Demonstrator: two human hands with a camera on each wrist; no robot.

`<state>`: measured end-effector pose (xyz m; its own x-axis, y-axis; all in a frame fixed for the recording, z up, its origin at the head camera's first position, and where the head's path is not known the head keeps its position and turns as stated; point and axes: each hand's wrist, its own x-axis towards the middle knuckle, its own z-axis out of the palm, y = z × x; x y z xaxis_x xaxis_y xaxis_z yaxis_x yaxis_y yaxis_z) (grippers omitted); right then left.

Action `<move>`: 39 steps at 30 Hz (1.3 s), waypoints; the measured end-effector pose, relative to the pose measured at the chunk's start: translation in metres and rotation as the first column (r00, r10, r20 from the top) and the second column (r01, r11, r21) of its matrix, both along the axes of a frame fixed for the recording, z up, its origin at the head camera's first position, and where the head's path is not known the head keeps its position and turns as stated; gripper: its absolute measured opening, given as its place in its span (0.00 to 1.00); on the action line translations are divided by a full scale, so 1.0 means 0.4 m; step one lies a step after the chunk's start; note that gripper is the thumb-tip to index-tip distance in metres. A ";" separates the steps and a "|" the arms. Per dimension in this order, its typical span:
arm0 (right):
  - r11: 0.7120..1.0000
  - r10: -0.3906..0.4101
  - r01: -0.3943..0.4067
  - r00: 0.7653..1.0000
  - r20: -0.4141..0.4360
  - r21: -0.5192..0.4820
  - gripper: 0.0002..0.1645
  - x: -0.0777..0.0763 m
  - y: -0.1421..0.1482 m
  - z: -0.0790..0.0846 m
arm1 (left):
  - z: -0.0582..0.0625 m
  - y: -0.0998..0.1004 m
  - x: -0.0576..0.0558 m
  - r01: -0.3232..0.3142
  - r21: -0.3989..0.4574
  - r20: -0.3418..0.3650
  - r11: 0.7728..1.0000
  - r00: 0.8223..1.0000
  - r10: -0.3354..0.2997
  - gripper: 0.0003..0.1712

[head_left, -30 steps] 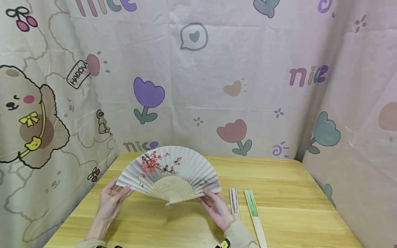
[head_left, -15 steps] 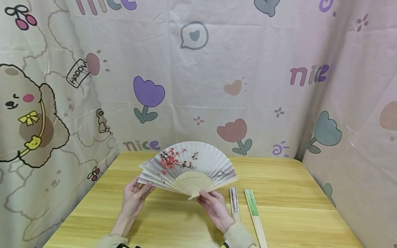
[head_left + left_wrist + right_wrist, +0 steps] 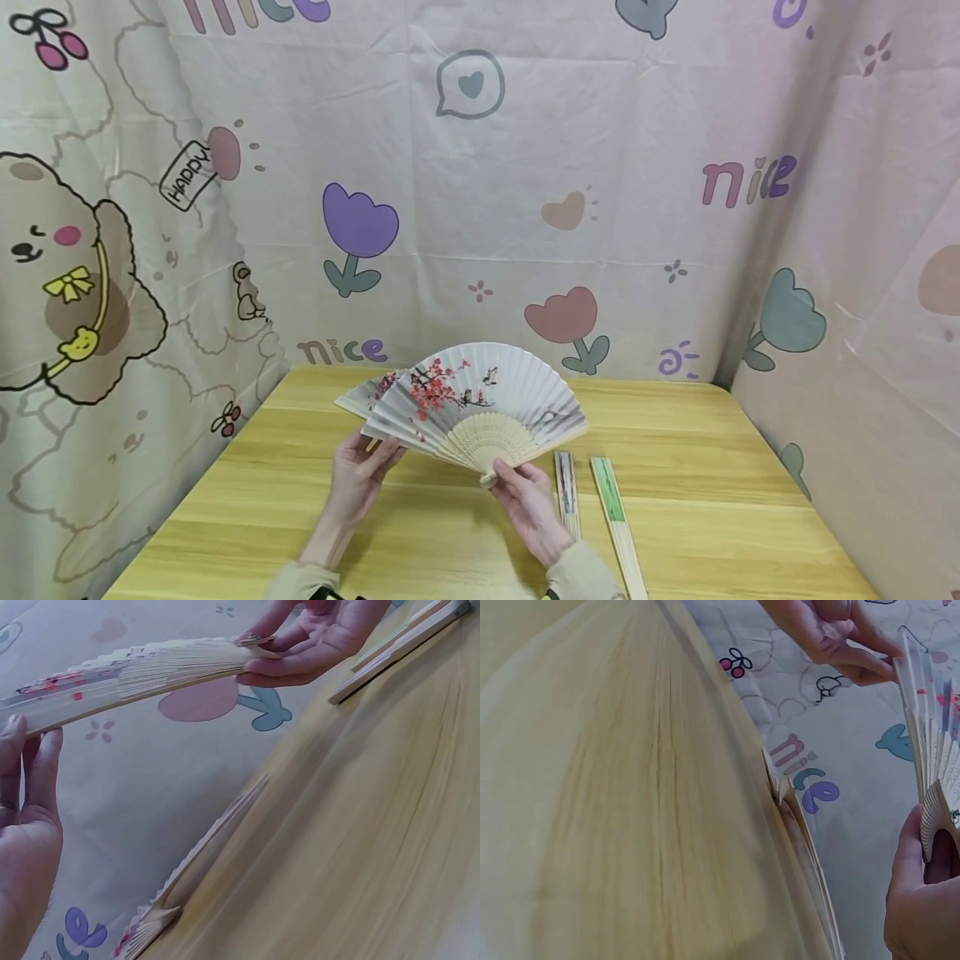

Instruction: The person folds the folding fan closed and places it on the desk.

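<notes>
Right hand [image 3: 528, 498] pinches the open fan [image 3: 480, 400] at its pivot, held above the table [image 3: 675, 517]; left hand [image 3: 360, 475] pinches the outer guard stick. It looks light and fragile (thin paper, slim bamboo ribs), best gripped at guards or pivot, never the leaf.

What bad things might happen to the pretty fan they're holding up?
The open fan hangs above the table, held only at its left edge by the left hand and at its pivot by the right hand, so it might slip. Its thin pleats could crease. Lowered, it might land on the second open fan lying behind it.
</notes>
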<state>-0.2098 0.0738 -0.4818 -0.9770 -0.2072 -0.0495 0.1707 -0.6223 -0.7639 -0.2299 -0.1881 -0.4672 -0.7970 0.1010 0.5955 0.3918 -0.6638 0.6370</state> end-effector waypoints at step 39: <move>0.998 -0.006 0.000 0.996 0.085 0.066 0.07 0.018 0.033 0.003 | -0.019 0.150 -0.030 -0.118 -0.083 0.177 0.990 0.975 0.131 0.22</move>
